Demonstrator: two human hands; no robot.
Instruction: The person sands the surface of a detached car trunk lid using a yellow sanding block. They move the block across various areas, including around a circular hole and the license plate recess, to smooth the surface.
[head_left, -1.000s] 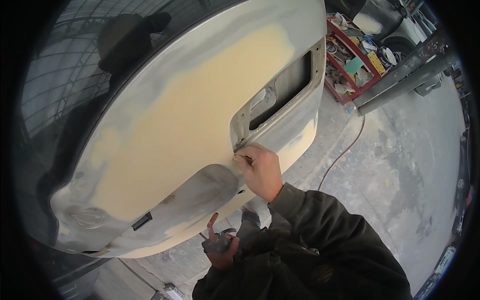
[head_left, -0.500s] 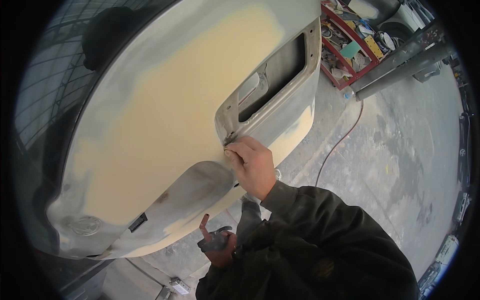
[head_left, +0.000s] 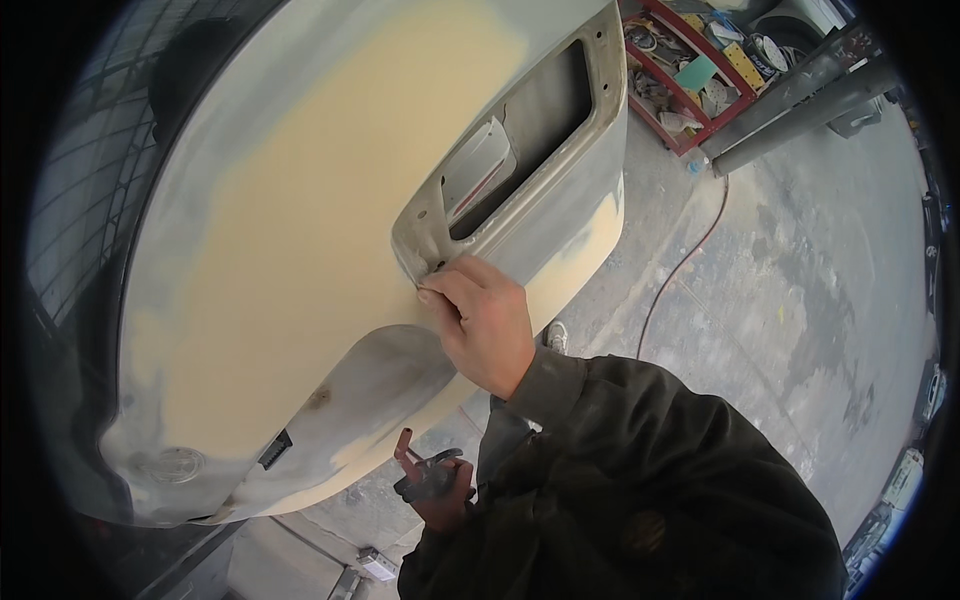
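- Showing the panel farther left in view than a second ago, the right hand keeping to the same corner of its recess.
- Pinching thumb and fingertips together at that corner; hiding the space between them, so cannot tell about anything small held there.
- Gripping a dark tool in the left hand, just off the panel's near edge, with a reddish stem pointing up.
- Seeing cream patches over grey across the panel.
- Seeing a cluttered red cart past the recess, and a dark red hose curving over the floor.
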